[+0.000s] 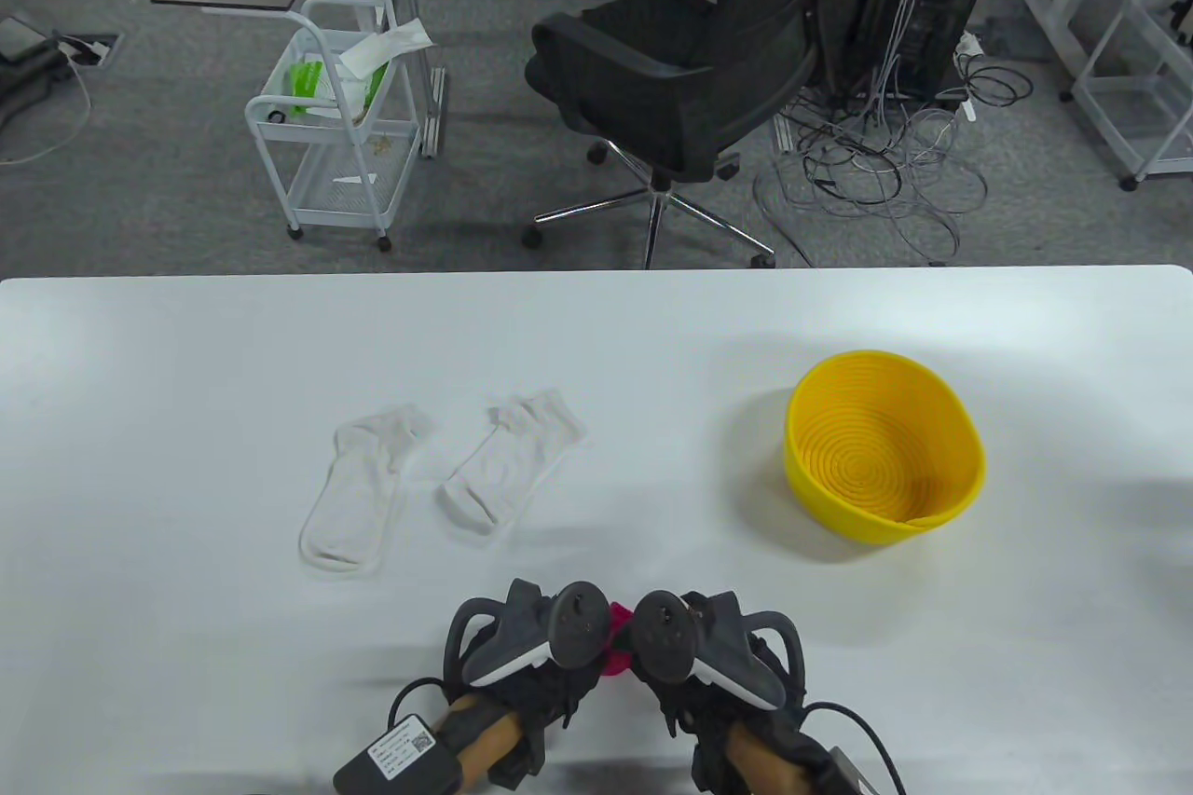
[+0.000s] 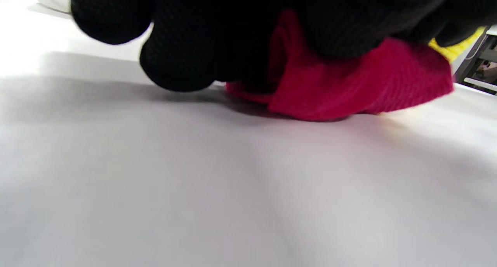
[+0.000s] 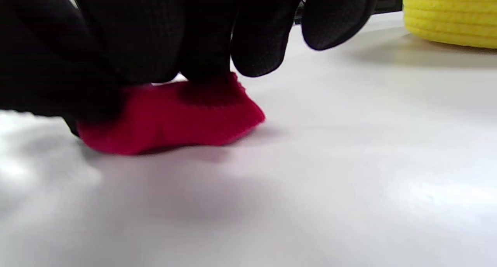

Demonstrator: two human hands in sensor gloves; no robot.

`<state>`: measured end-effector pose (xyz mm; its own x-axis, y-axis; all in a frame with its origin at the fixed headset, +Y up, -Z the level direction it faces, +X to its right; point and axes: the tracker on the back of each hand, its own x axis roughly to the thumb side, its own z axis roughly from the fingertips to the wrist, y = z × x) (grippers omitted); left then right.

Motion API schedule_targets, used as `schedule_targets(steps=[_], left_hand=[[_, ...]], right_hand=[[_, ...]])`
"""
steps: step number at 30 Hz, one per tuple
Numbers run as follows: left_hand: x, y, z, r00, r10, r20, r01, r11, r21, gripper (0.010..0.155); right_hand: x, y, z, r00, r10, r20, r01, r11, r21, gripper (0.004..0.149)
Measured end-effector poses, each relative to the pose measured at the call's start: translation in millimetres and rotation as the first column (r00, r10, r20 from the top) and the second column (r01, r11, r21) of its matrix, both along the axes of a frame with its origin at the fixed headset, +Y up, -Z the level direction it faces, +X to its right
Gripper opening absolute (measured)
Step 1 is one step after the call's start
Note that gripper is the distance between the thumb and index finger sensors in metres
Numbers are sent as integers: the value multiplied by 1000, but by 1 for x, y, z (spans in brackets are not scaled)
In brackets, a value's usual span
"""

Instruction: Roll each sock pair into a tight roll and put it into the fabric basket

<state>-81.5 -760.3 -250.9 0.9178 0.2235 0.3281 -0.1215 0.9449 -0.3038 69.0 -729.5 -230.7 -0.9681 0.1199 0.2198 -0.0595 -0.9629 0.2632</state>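
Both hands sit at the near edge of the table (image 1: 186,422), backs up, trackers almost touching. The left hand (image 1: 522,646) and right hand (image 1: 708,646) work a red sock (image 1: 617,641) bundle between them. In the left wrist view the gloved fingers (image 2: 174,61) curl down over the red cloth; in the right wrist view the fingers (image 3: 155,42) press and pinch its top while two others (image 3: 264,42) hang loose above the table. The bundle rests on the table, well apart from the yellow basket (image 1: 885,459) off to the right.

From the wrist views its long axis seems to run left to right, across the person; which end is toe or cuff cannot be told.

To roll well, the hands likely need even downward pressure along the whole width, fingertips tucking the leading edge under so no slack forms, and both ends advancing together so the roll does not cone.

Two white socks (image 1: 447,478) lie flat farther out, side by side and just apart, each slanting from near-left to far-right, still unrolled.
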Motion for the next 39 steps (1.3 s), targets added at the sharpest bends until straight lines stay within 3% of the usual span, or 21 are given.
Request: schedule_targets(steps=[7,12,18,27,34,39], left_hand=[[-9,13,2,995,95,-38,-91,992,82,57],[-8,23,7,987,160,2,-159,975,156,53],[1,6,6,1000,27,14,-28,994,104,58],[-1,-1,1,1000,20,-6,-20,998,60,56],[-1,1,-1,1000,27,10,-27,999,-34,55],[-3,0,-2,999,52,15,-51,996,-75,56]], right_hand=[[9,-11,-10,994,-33,109,42,996,-76,47],[10,-16,-12,990,-35,136,46,996,-81,49],[9,-24,-14,987,-38,156,53,994,-96,50],[7,-23,-13,989,-67,134,82,991,-107,48],[6,1,-6,990,-127,58,126,992,24,43],[2,1,-1,997,-79,3,80,997,-14,41]])
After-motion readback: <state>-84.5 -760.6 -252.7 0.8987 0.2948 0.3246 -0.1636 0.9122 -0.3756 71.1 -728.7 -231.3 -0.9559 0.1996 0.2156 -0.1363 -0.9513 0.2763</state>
